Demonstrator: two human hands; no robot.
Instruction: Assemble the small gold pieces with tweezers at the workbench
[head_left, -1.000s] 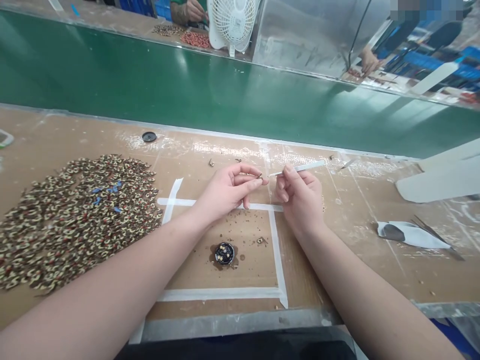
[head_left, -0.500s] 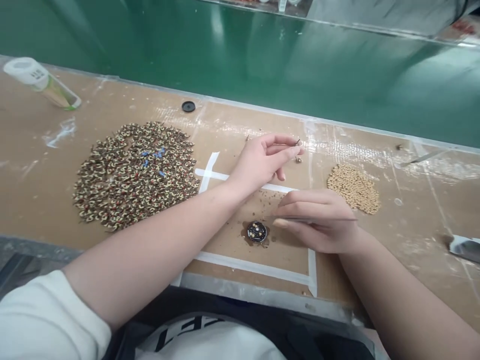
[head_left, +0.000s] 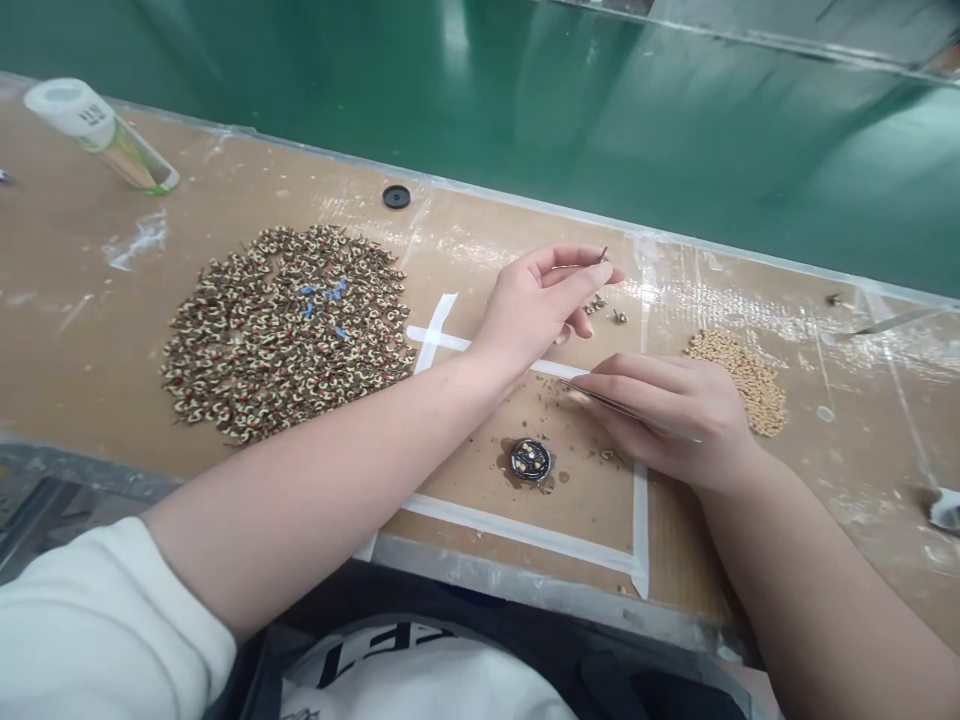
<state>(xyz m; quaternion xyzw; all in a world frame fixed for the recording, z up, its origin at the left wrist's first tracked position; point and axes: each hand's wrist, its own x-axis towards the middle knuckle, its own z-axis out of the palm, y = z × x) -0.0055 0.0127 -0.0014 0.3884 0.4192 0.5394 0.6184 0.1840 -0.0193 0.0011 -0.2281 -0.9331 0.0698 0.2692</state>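
Observation:
My left hand (head_left: 551, 295) pinches a small dark stalk-like piece (head_left: 603, 254) between thumb and fingertip, above the board. A few small brown pieces (head_left: 620, 317) lie beside those fingers. In my right hand (head_left: 671, 415) are thin metal tweezers (head_left: 637, 408), their tips pointing up and left. Below and left of that hand sits a small round black cup (head_left: 530, 458) with dark wet liquid and several tan beads in it. Wet spots and crumbs surround the cup. To the left spreads a large pile of small brown, cream and red pieces (head_left: 289, 335), with blue bits on top.
Tan beads (head_left: 739, 380) form a heap beyond my right hand. White tape (head_left: 517, 532) marks a frame around the cup. Farther back lie a black round lid (head_left: 396, 196) and a clear tube with a white cap (head_left: 105, 135). A thin tool (head_left: 892, 322) rests at right.
The camera view has shifted a little. My right hand has turned, so the tweezers now slant, tips farther up and away from the cup. My left hand keeps its pinch.

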